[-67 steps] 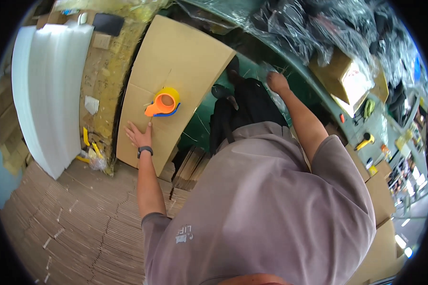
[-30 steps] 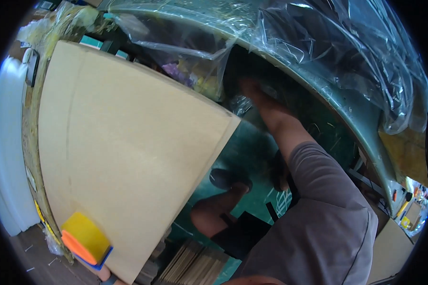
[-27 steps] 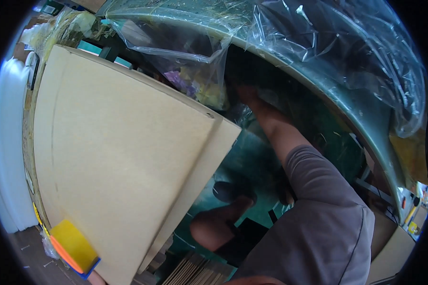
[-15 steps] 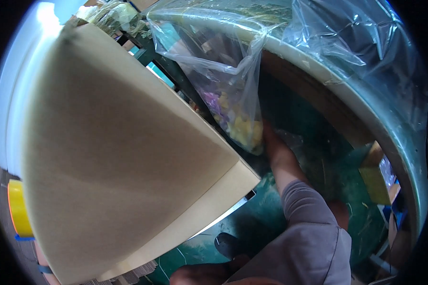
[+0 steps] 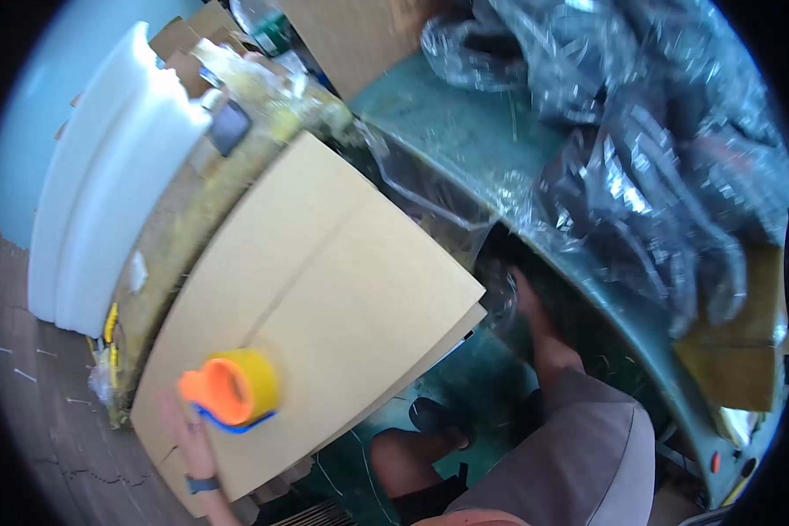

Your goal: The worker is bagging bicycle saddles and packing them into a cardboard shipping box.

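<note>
A brown cardboard carton (image 5: 324, 289) fills the middle, its lid panels showing a seam. Over its near left part is my left hand (image 5: 191, 438), a dark band at the wrist, closed on a tape dispenser (image 5: 237, 386) in orange, yellow and blue; both are smeared by motion. On the right, my right forearm (image 5: 552, 342) reaches down between the carton and the green table edge. My right hand is lost in shadow there, near a piece of clear plastic (image 5: 500, 294), so its fingers cannot be made out.
Clear plastic bags (image 5: 622, 167) are heaped on the green curved table (image 5: 465, 123) at the far right. White foam sheets (image 5: 105, 210) stand at the left. Beyond the carton lie scraps and cardboard (image 5: 180, 48). Another carton (image 5: 736, 342) sits at the right edge.
The carton, large and close before, now appears lower and smaller. My left hand and the tape dispenser have come from beyond its left edge to over its top. The filled clear bag is now mostly hidden.
</note>
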Tool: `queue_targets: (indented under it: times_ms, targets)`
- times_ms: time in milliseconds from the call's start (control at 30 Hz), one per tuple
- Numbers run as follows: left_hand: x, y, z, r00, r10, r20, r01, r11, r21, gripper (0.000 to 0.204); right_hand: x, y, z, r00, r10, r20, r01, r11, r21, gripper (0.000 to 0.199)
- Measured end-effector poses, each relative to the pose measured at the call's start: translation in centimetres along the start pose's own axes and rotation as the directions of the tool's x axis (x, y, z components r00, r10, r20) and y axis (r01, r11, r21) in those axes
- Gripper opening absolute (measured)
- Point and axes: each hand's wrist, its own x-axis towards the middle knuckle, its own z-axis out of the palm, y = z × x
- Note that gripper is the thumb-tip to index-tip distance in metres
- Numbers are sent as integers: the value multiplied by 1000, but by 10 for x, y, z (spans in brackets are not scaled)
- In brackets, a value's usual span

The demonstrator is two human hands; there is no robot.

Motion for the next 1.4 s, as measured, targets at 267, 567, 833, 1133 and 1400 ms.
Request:
queue_targets:
  times_ms: [267, 567, 833, 1133, 1400]
  targets:
    - [6, -9, -19, 993, -86, 81, 78, 992, 100, 74, -485, 12, 195, 905, 424, -27, -376, 829, 414, 63]
    - [23, 44, -61, 917, -398, 0, 395, 909, -134, 77, -738, -106, 480, 835, 303, 459, -471, 824, 315, 77]
    - [22, 160, -266, 836, -410, -366, 166, 823, -543, 69, -767, -153, 607, 852, -54, 521, 82, 996, -30, 82]
    - [-21, 300, -523, 304, 788, -535, -894, 43, -445, 71, -776, -138, 653, 803, 102, 587, 50, 970, -238, 82]
    - [111, 181, -390, 992, 120, -43, -102, 537, -837, 59, -783, -146, 683, 779, 146, 609, 100, 931, -352, 81]
